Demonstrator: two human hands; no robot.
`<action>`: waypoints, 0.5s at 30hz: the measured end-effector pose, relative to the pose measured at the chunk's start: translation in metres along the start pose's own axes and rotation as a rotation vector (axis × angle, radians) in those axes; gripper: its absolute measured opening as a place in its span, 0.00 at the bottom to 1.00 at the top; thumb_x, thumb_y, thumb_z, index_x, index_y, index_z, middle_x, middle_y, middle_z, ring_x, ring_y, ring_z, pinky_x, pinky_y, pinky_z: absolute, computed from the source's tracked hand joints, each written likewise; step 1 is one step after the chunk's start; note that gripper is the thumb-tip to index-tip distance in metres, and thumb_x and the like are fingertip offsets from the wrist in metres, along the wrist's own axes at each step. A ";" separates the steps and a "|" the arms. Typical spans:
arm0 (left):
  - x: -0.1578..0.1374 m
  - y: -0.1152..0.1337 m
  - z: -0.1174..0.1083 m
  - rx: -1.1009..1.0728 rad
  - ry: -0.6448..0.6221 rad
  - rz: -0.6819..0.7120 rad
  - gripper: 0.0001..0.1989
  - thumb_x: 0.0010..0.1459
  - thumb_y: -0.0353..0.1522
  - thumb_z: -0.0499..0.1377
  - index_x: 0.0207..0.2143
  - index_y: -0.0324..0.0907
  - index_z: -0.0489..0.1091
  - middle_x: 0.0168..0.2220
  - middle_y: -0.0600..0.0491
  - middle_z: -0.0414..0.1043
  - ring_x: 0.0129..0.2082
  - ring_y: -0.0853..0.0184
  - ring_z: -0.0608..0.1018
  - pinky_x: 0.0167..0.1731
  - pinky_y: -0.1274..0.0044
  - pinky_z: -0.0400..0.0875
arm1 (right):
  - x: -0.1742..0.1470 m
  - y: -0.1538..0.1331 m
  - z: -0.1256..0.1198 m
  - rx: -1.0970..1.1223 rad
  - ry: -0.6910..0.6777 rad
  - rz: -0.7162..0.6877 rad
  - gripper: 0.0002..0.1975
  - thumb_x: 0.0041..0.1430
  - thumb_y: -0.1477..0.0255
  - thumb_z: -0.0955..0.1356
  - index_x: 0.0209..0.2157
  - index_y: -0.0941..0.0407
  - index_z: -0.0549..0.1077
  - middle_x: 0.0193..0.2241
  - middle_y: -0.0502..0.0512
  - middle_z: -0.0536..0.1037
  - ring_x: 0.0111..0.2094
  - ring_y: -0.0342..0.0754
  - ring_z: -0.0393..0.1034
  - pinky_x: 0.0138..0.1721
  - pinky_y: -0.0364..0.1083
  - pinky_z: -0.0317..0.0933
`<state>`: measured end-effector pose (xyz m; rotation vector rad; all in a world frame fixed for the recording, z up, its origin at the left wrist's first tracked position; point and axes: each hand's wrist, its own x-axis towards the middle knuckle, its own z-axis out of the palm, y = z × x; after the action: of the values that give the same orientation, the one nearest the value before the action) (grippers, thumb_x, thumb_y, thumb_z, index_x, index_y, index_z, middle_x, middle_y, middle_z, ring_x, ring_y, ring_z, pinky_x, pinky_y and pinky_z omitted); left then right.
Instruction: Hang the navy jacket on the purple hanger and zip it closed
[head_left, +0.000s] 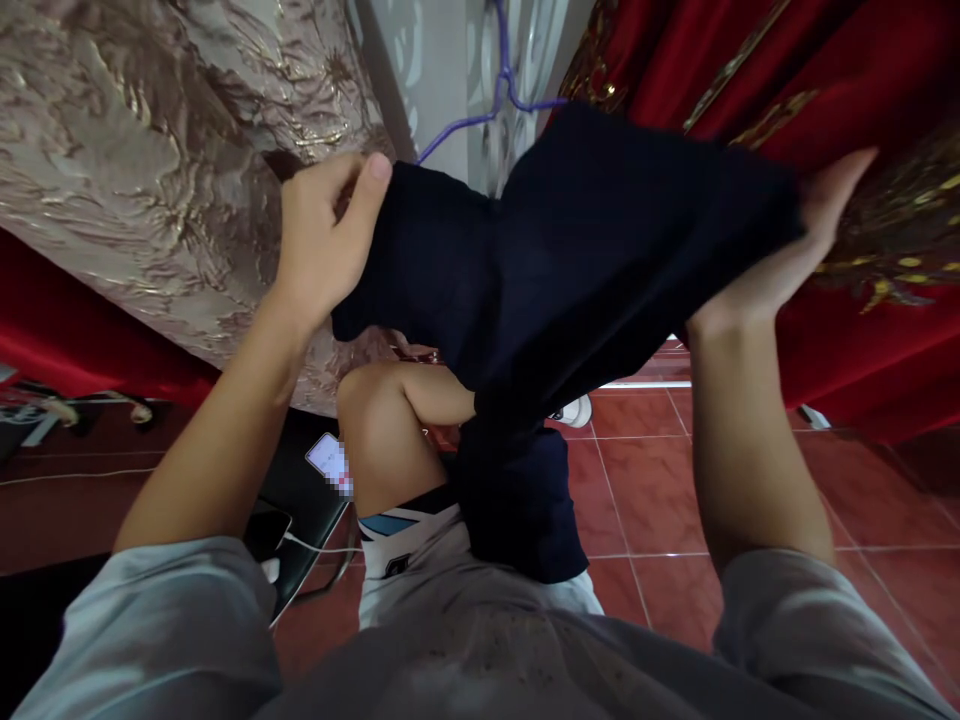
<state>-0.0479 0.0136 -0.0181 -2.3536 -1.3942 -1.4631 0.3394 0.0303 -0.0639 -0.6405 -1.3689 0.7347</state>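
Note:
A dark navy garment (592,250) is spread in the air in front of me, its lower part draped over my lap. Its exact kind cannot be made out. My left hand (330,220) is closed on its left edge, thumb on top. At the right end, my right hand (795,240) holds the cloth up against the palm, with its fingers stretching past the edge and partly hidden. Behind the garment's upper edge hangs a purple clothes hanger (501,95); the garment covers part of it.
Shiny beige embossed fabric (187,150) hangs at left, and red cloth with gold trim (885,330) at right. Beside my bare knee, a black seat (315,530) holds a lit phone (328,457) and a dark phone (268,532) with a white cable. The floor has red tiles (660,500).

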 end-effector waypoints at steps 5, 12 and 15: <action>0.011 -0.003 0.013 0.045 -0.020 -0.060 0.24 0.70 0.38 0.63 0.22 0.40 0.59 0.21 0.61 0.49 0.23 0.74 0.54 0.26 0.77 0.51 | 0.029 -0.041 0.026 -0.109 -0.060 -0.002 0.43 0.65 0.41 0.49 0.43 0.55 0.83 0.60 0.44 0.75 0.70 0.67 0.55 0.49 0.62 0.63; 0.003 -0.026 0.013 -0.185 -0.020 0.001 0.15 0.69 0.41 0.60 0.32 0.41 0.73 0.30 0.54 0.73 0.35 0.66 0.75 0.45 0.71 0.72 | -0.011 -0.028 0.033 -0.217 -0.664 0.185 0.57 0.59 0.33 0.41 0.40 0.61 0.83 0.38 0.62 0.84 0.48 0.55 0.80 0.43 0.57 0.69; -0.005 -0.005 0.008 -0.433 -0.109 0.143 0.25 0.68 0.50 0.60 0.24 0.41 0.71 0.35 0.50 0.76 0.42 0.63 0.80 0.56 0.64 0.73 | -0.030 -0.005 0.040 -0.316 -0.671 0.173 0.39 0.62 0.39 0.63 0.55 0.58 0.78 0.45 0.65 0.83 0.50 0.57 0.79 0.54 0.60 0.71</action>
<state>-0.0466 0.0172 -0.0283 -2.7517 -0.9753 -1.7652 0.2981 0.0038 -0.0747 -0.8065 -2.0931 0.9274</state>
